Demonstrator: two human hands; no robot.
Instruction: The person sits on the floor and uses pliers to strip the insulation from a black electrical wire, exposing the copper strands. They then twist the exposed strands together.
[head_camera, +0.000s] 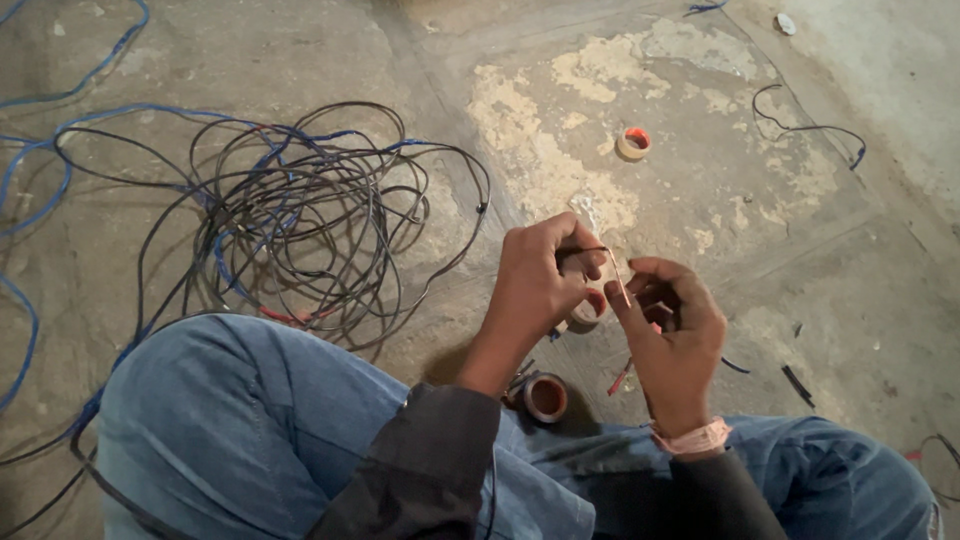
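My left hand (535, 280) and my right hand (672, 335) are held together above the concrete floor, in front of my knees in blue jeans. The left hand pinches a thin dark wire (585, 250) between thumb and fingers. The right hand's fingers close on the bare copper-coloured end of that wire (618, 280), which slants between the two hands. A red wire piece (620, 378) hangs below the right hand. A roll of tape (590, 308) lies just under the hands, partly hidden.
A tangled heap of black, blue and red cable (300, 215) lies on the floor at the left. A red-cored tape roll (545, 396) rests by my leg. Another tape roll (633, 142) sits farther off. A short black wire (810, 128) lies at the upper right.
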